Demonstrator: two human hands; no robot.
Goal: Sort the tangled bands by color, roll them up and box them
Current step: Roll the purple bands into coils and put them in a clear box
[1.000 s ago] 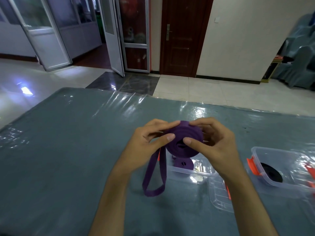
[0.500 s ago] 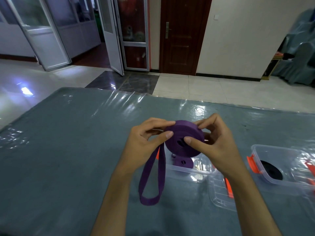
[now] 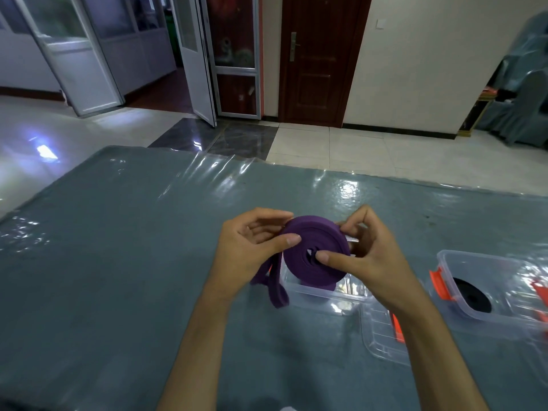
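Observation:
I hold a purple band [image 3: 321, 272] wound into a thick coil above the table. My left hand [image 3: 247, 250] pinches the coil's left rim, thumb on its face. My right hand [image 3: 367, 259] grips the right side, thumb pressed near the coil's centre hole. A short loop of the band's loose tail [image 3: 274, 287] hangs below my left hand. Under the coil stands a clear plastic box [image 3: 311, 295]; its contents are hidden by the coil. A second clear box [image 3: 486, 315] with orange latches at the right holds a rolled black band [image 3: 471, 296].
A clear lid [image 3: 382, 336] with an orange latch lies flat between the two boxes. The table [image 3: 118, 262] has a grey-blue cloth under shiny plastic film. Beyond its far edge are a tiled floor, glass doors and a dark wooden door.
The hanging tail has become much shorter as more band went onto the coil. The coil has grown and both hands have shifted their hold around it.

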